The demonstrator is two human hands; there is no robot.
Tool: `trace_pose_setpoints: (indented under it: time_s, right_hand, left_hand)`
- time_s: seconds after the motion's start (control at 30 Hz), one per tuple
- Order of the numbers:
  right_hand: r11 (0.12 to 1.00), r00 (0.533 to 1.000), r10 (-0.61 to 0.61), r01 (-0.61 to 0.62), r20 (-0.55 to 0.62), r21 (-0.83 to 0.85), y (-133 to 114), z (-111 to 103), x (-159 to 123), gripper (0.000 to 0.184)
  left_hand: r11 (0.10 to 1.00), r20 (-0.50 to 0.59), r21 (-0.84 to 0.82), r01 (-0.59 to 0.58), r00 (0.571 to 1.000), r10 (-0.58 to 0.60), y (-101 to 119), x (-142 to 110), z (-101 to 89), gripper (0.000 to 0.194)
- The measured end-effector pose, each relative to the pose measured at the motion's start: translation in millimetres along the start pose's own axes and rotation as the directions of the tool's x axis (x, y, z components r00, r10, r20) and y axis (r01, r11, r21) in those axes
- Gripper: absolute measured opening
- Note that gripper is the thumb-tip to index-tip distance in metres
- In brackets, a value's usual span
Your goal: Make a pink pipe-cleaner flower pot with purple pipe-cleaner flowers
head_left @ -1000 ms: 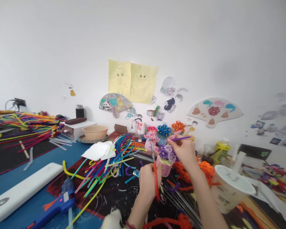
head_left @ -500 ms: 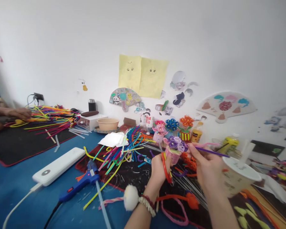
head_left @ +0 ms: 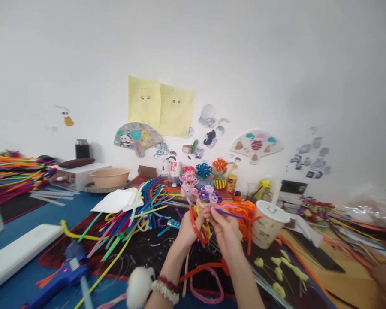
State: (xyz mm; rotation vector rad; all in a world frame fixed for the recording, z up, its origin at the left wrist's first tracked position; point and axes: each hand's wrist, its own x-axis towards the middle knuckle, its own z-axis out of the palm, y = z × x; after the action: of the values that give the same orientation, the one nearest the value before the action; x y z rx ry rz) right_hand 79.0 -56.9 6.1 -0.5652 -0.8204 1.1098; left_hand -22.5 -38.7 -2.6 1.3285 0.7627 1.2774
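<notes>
In the middle of the view, my left hand point(head_left: 187, 227) is closed around red-handled scissors point(head_left: 198, 227), their blades pointing up and away. Its fingertips meet those of my right hand point(head_left: 224, 225), which pinches a purple pipe cleaner point(head_left: 230, 213). A pink pipe cleaner point(head_left: 227, 207) runs beside the purple one. Just above my fingers is a bunch of purple and lilac pipe-cleaner flowers point(head_left: 209, 194). Its pot is mostly hidden, and I cannot tell whether my left hand still supports it. Orange pipe-cleaner pieces point(head_left: 244, 214) lie behind my right hand.
A paper cup with a straw point(head_left: 267, 227) stands to the right. A blue glue gun point(head_left: 66, 274), a white power bank point(head_left: 22, 251) and a pipe-cleaner pile point(head_left: 138, 219) lie left. Flower pots point(head_left: 219, 182) line the wall. Another person's blurred hand point(head_left: 384, 279) shows far right.
The view has swung right. My hands have come together at the fingertips, and the purple pipe cleaner is now nearer my left hand. The person's hand at far left has left the view.
</notes>
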Motion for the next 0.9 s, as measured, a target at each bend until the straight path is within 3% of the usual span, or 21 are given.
trace_pose_setpoints:
  time_s: [0.1,0.23,0.53,0.73,0.9]
  right_hand:
    - [1.000,0.999,0.018,-0.019,0.045,0.024,-3,7,-4,0.025]
    - [0.996,0.997,0.039,-0.045,0.073,0.081,-8,12,-5,0.025]
    - [0.988,0.999,0.018,-0.026,0.051,0.152,-1,4,1,0.030]
    - [0.989,0.998,0.000,-0.009,0.063,0.145,1,8,0,0.030]
    - [0.998,0.997,-0.018,0.014,0.073,0.055,1,6,0,0.026]
  left_hand:
    - [0.996,0.039,-0.071,-0.052,0.998,0.055,7,-1,0.8,0.041]
    - [0.989,-0.014,-0.138,-0.056,0.998,0.054,12,0,0.4,0.034]
    - [0.968,-0.015,-0.220,-0.119,0.993,0.119,23,1,3.7,0.035]
    - [0.985,-0.068,-0.137,-0.101,0.993,0.092,26,-1,4.1,0.035]
    - [0.987,-0.049,-0.118,-0.106,0.994,0.101,30,-5,7.4,0.035]
